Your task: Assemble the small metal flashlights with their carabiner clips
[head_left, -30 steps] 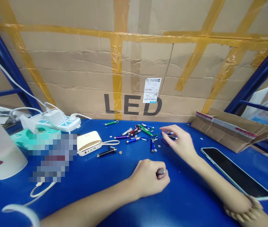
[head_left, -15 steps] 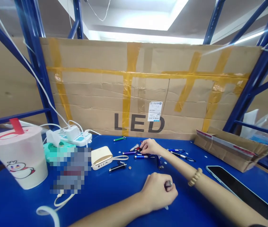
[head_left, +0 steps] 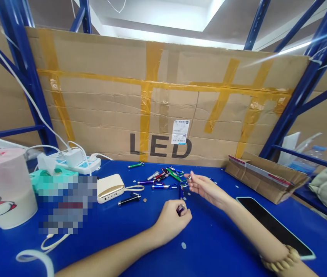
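Note:
My left hand [head_left: 172,220] is closed around a keychain flashlight [head_left: 181,208], a dark purple tube whose silver end shows between thumb and fingers; the rest is hidden in the fist. To its right, and farther back, my right hand [head_left: 205,188] pinches a small silver piece [head_left: 189,179] between thumb and fingertips; its kind is too small to tell. Just left of the right hand lies a pile of keychain flashlights in red, green, blue and silver, with a green flashlight [head_left: 173,174] on top. One blue flashlight [head_left: 160,186] lies at the near side.
A black flashlight [head_left: 129,200] lies near a cream power bank [head_left: 110,188]. A cup [head_left: 7,192], a power strip [head_left: 89,164] and cables occupy the left. A phone [head_left: 275,227] and an open cardboard box [head_left: 263,179] are on the right. Behind stands a large cardboard panel [head_left: 117,111].
My right hand has drawn back from the pile and turned, now raised with a small silver piece in its fingertips. My left hand still grips its flashlight. The camera view has shifted right.

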{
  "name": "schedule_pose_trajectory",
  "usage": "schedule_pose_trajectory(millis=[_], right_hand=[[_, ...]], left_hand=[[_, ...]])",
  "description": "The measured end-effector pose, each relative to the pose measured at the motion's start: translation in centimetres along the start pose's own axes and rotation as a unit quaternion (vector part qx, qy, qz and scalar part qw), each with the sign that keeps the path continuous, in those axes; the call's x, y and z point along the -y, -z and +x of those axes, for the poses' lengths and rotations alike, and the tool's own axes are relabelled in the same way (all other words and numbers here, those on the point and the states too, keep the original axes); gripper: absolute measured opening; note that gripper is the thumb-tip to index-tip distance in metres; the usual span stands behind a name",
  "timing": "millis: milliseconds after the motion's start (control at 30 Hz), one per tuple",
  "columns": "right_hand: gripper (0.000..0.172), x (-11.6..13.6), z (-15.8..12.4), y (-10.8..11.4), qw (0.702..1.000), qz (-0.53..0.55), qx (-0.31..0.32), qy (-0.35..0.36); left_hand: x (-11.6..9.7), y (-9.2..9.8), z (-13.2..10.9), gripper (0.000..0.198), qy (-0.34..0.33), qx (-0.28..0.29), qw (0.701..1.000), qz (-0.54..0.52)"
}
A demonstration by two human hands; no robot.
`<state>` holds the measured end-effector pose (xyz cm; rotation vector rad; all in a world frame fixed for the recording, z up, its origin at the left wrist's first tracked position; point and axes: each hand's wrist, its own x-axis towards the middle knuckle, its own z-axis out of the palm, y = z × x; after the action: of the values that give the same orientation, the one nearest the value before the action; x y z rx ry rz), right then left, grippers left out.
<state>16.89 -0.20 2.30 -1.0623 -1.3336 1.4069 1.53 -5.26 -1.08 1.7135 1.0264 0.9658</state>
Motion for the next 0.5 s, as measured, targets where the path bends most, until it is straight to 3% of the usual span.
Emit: schedule_pose_trajectory(millis=[167,333,500], right_hand=[[0.026,1.3,-0.1,2.3,0.989,0.092,-0.113,0.027],[0.034,2.3,-0.1,4.6,0.969,0.061,-0.204,0.121],[0.040,2.8,-0.3,6.2,0.945,-0.010,-0.243,0.220]], left_hand=[[-0.1,-0.1,-0.1,0.029,0.018,0.024,1.000,0.005],[0.1,-0.1,-0.1,0.031,0.033,0.038,0.999,0.012],[0.0,-0.2,0.0,0.032,0.037,0.041,0.998,0.028]])
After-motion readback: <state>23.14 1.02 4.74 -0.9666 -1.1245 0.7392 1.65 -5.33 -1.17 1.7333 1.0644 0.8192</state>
